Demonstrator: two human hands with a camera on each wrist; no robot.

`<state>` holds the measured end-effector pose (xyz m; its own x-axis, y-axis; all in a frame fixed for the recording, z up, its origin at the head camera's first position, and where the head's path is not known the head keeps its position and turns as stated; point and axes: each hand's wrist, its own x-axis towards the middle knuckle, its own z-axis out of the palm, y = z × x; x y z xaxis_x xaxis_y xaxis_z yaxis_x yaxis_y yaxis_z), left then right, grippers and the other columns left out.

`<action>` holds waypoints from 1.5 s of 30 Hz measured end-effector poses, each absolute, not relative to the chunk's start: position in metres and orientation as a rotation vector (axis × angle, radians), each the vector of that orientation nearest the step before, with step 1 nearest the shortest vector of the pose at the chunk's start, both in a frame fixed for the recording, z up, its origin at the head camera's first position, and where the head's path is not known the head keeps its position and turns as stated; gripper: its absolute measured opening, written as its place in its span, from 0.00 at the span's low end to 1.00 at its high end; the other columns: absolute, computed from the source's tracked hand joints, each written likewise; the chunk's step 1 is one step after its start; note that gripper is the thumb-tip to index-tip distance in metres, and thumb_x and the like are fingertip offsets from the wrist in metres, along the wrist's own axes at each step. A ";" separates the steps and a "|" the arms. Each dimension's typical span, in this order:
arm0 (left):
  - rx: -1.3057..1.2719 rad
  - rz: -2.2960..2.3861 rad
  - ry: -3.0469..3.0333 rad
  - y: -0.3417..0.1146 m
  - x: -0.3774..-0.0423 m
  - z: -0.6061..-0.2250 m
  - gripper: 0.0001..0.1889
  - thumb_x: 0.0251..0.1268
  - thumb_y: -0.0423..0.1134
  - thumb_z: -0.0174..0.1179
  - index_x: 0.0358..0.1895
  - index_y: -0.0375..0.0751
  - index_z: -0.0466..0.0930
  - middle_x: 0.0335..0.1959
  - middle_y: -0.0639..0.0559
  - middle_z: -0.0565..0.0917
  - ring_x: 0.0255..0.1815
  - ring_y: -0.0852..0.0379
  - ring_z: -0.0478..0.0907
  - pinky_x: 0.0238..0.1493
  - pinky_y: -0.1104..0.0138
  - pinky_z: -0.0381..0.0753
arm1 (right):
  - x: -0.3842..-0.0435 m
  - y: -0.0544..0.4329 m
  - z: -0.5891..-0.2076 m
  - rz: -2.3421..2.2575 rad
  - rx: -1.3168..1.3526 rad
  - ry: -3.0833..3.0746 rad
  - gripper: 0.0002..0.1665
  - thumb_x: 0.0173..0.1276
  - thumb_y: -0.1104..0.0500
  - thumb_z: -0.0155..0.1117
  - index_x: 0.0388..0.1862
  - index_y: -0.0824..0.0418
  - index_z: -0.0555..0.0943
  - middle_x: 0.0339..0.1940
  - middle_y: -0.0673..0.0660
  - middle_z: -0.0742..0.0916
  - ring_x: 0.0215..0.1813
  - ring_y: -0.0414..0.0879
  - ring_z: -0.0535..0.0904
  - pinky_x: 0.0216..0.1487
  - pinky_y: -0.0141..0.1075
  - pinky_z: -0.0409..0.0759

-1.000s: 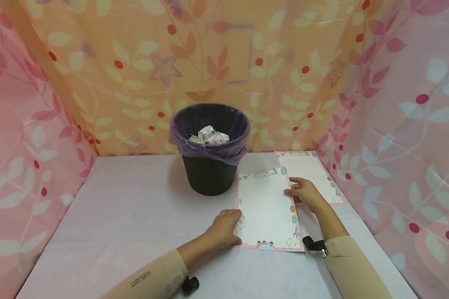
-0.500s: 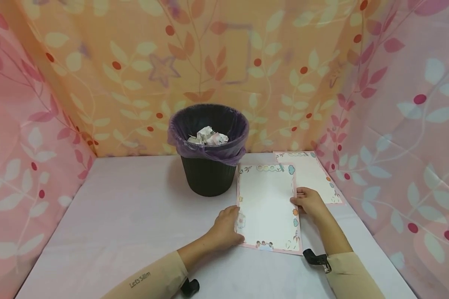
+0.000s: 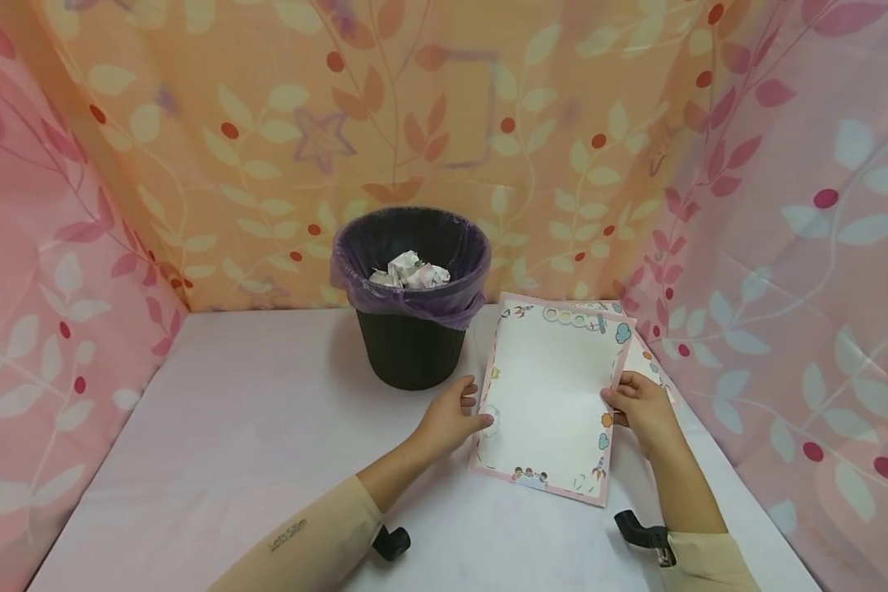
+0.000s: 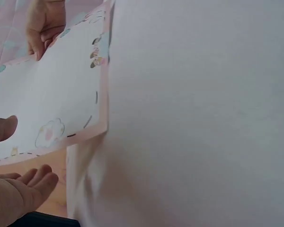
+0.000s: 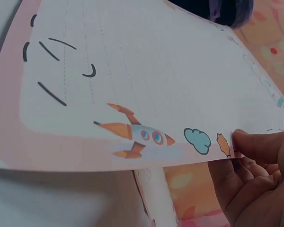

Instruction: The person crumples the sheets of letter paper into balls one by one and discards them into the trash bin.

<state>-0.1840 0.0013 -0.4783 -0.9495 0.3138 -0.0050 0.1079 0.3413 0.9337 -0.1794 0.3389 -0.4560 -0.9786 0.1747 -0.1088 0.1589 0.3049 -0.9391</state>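
Dark lettering [image 3: 288, 534] along forearm of beige left sleeve [image 3: 333, 528], inward of tabletop's [image 3: 215, 427] left edge; starts "Let's", second word looks like "Slim", its middle letters blurred.

pink-bordered white sheet [image 3: 551, 395], black bin [image 3: 410, 358], purple liner [image 3: 444, 308], orange leaf-patterned backdrop [image 3: 266, 189], beige sleeves [image 3: 303, 534]

The smooth, matt, pink-bordered rectangular paper sheet [image 3: 551, 395] is curving slightly; the purple plastic bag [image 3: 429, 307] is showing sheen and wrinkles.
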 end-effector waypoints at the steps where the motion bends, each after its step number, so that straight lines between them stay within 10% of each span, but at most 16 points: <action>1: 0.388 1.693 2.392 0.003 -0.186 -0.475 0.41 0.65 0.40 0.71 0.77 0.34 0.62 0.70 0.41 0.76 0.67 0.44 0.77 0.63 0.54 0.81 | -0.178 0.339 -0.454 1.814 -0.322 -2.516 0.27 0.76 0.56 0.66 0.65 0.69 0.70 0.36 0.44 0.88 0.36 0.39 0.83 0.37 0.33 0.87; 20: 0.484 2.050 2.329 -0.017 -0.181 -0.423 0.21 0.63 0.27 0.70 0.59 0.32 0.79 0.42 0.45 0.86 0.40 0.55 0.83 0.43 0.72 0.86 | -0.158 0.311 -0.411 1.905 -0.036 -2.297 0.20 0.71 0.57 0.71 0.56 0.63 0.76 0.34 0.45 0.88 0.33 0.39 0.84 0.36 0.30 0.87; 45: 0.398 2.188 2.360 -0.121 -0.139 -0.383 0.17 0.65 0.30 0.70 0.56 0.36 0.82 0.44 0.40 0.84 0.43 0.50 0.83 0.44 0.71 0.85 | -0.170 0.221 -0.364 2.078 0.526 -2.089 0.16 0.71 0.69 0.67 0.56 0.67 0.78 0.38 0.52 0.90 0.34 0.41 0.86 0.40 0.34 0.89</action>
